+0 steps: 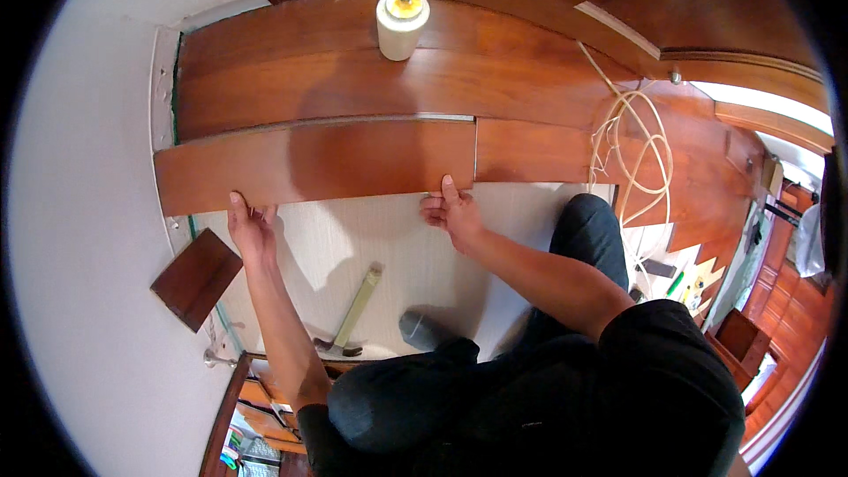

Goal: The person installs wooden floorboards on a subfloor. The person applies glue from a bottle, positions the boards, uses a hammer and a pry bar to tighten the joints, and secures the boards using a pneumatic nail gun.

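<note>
A long reddish-brown wooden floorboard (371, 159) lies in front of me, its left end by the white wall and its right end close to the neighbouring laid board (530, 152). A narrow gap shows along part of its far edge. My left hand (253, 228) grips its near edge toward the left, thumb on top and fingers beneath. My right hand (453, 212) pinches the same edge near the right end, thumb on top and the other fingers curled below. A short dark wood offcut (196, 280) leans by the wall near my left forearm.
A claw hammer (358, 305) lies on the pale underlay (309, 252) between my arms. On the laid boards stands a cream cylindrical container (402, 31). Coiled pale cable (658, 141) lies at the right, with small tools near a green marker-like item (676, 283).
</note>
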A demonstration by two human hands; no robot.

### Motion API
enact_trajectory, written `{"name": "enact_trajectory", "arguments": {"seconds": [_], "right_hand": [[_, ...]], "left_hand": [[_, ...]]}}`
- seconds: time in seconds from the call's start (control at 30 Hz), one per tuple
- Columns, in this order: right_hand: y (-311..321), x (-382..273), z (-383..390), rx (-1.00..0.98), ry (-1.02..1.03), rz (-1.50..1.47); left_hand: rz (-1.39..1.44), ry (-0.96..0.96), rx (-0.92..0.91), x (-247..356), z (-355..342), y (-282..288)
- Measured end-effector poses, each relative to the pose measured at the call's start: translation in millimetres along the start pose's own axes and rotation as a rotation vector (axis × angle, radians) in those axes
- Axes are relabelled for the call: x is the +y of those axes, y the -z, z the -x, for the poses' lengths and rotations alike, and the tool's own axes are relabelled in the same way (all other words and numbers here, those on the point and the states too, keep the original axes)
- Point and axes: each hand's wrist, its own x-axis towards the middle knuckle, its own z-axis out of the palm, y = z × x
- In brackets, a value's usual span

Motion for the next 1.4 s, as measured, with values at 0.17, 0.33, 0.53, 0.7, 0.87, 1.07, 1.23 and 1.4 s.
{"name": "enact_trajectory", "arguments": {"seconds": [0.17, 0.33, 0.53, 0.7, 0.87, 1.07, 1.23, 1.4], "right_hand": [[6, -8, -3, -0.002, 0.045, 0.092], [11, -16, -4, 0.041, 0.041, 0.14], [-7, -24, 5, 0.033, 0.079, 0.236], [9, -18, 8, 0.116, 0.032, 0.332], [6, -16, 6, 0.02, 0.009, 0.396], [8, -28, 6, -0.142, 0.355, 0.967], [-116, -88, -2, -0.299, 1.144, 1.647], [-204, -128, -81, -0.306, 1.464, 1.88]], "left_hand": [[0.003, 0.085, 0.018, -3, -7, -12], [0.041, 0.134, -0.012, -13, -13, -7], [-0.208, 0.249, 0.066, -23, -34, 30], [-0.53, 0.268, -0.014, 9, -29, 4], [-1.198, 0.133, -0.132, -4, -35, 40], [-1.46, -0.032, 0.037, -6, -19, 17], [-1.515, -0.028, 0.085, 7, -8, 16], [-1.455, -0.426, 0.143, 11, -15, 20]]}}
